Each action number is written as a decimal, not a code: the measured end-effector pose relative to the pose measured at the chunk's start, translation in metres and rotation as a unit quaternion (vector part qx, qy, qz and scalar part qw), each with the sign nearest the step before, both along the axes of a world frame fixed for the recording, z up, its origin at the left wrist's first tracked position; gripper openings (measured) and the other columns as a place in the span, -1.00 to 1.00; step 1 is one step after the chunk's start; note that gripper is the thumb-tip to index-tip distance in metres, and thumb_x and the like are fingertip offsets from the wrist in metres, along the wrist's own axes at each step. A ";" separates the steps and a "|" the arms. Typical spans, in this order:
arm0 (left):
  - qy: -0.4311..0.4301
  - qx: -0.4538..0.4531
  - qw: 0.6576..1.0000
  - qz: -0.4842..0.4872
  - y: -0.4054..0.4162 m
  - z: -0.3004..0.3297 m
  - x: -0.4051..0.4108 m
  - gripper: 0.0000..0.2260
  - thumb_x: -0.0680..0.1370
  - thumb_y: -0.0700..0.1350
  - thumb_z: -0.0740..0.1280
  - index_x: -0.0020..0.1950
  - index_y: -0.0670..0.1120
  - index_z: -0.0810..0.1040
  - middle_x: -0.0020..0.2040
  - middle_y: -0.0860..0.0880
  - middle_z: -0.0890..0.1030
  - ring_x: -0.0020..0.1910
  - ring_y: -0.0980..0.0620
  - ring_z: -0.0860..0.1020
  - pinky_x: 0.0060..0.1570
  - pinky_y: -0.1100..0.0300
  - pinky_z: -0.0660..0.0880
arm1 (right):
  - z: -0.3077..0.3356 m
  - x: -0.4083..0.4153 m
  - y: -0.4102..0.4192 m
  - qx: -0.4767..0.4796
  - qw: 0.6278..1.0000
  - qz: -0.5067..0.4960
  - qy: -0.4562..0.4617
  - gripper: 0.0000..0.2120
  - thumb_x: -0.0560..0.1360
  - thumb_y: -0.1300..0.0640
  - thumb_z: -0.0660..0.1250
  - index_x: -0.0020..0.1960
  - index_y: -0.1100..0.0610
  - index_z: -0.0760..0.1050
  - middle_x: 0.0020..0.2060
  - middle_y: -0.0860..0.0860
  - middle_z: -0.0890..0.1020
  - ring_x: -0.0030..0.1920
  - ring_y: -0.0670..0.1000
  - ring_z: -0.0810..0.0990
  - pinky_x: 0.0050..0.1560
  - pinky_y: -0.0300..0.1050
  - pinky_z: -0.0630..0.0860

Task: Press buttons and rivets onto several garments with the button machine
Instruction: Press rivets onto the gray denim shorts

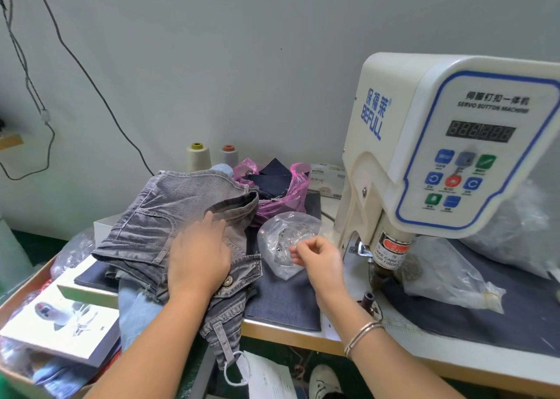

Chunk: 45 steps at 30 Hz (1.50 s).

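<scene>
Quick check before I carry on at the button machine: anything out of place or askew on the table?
One thing: the grey jeans under the left hand hang over the table's front edge, their tag dangling below. The clear bag by the right hand lies open but unspilled.

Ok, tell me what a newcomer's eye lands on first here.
The white button machine with its blue-edged control panel stands large at right. At centre the left hand rests flat on grey jeans, while the right hand pinches at a clear plastic bag beside them.
</scene>
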State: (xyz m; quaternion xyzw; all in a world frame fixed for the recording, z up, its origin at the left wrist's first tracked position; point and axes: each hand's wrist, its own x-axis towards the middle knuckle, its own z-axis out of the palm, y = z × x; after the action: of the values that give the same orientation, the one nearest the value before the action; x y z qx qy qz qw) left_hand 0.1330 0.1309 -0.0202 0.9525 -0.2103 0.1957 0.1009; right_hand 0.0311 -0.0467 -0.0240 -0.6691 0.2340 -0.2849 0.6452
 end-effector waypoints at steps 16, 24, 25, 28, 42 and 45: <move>0.001 -0.011 1.000 0.000 0.000 0.001 -0.002 -0.51 0.48 -0.01 0.09 0.37 -0.03 0.50 0.44 -0.10 0.42 0.33 -0.14 0.44 0.28 -0.12 0.36 | -0.025 -0.015 0.001 -0.392 0.879 0.078 0.258 -0.90 0.54 0.04 0.29 -0.03 -0.03 0.59 -0.19 -0.11 0.58 -0.17 -0.09 0.53 -0.11 -0.18 0.49; -0.009 -0.017 1.000 -0.004 0.000 0.001 -0.001 -0.54 0.48 -0.03 0.12 0.35 -0.05 0.52 0.42 -0.12 0.45 0.31 -0.15 0.45 0.26 -0.14 0.36 | -0.026 -0.028 0.004 -0.462 0.861 0.081 0.195 -0.82 0.56 0.16 0.24 0.08 0.06 0.59 0.04 -0.05 0.56 0.04 -0.05 0.51 0.08 -0.23 0.44; -0.009 -0.016 1.000 -0.004 0.001 0.000 -0.001 -0.56 0.50 -0.04 0.15 0.35 -0.04 0.52 0.42 -0.11 0.44 0.32 -0.15 0.45 0.27 -0.13 0.36 | -0.028 -0.031 0.005 -0.480 0.854 0.077 0.187 -0.81 0.56 0.15 0.24 0.09 0.08 0.60 0.04 -0.05 0.56 0.06 -0.05 0.50 0.11 -0.23 0.43; -0.011 -0.013 1.000 -0.003 0.001 -0.003 0.002 -0.59 0.52 -0.07 0.22 0.37 -0.04 0.50 0.43 -0.11 0.43 0.33 -0.14 0.44 0.28 -0.13 0.35 | -0.035 -0.037 0.009 -0.505 0.844 0.059 0.170 -0.80 0.56 0.12 0.25 0.08 0.10 0.61 0.02 -0.05 0.56 0.06 -0.05 0.47 0.10 -0.26 0.40; -0.006 -0.009 1.000 -0.001 0.001 -0.002 0.001 -0.59 0.53 -0.07 0.28 0.38 -0.02 0.48 0.45 -0.09 0.41 0.34 -0.13 0.42 0.28 -0.12 0.34 | -0.026 -0.015 0.021 -0.493 0.840 0.041 0.225 -0.81 0.59 0.00 0.19 0.04 0.06 0.52 0.03 -0.05 0.52 0.06 -0.02 0.45 -0.03 -0.15 0.41; -0.006 -0.007 1.000 0.000 0.001 -0.001 0.001 -0.59 0.55 -0.04 0.21 0.41 -0.01 0.46 0.46 -0.08 0.38 0.36 -0.11 0.40 0.31 -0.10 0.33 | -0.014 -0.047 0.026 -0.404 0.895 0.084 0.170 -0.89 0.57 -0.01 0.23 -0.10 -0.02 0.45 -0.11 -0.13 0.49 -0.11 -0.17 0.46 -0.10 -0.29 0.42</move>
State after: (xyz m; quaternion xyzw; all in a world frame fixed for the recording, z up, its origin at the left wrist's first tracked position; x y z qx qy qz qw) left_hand 0.1343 0.1321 -0.0216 0.9505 -0.2092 0.2034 0.1065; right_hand -0.0162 -0.0211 -0.0381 -0.9274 0.1478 -0.1820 0.2914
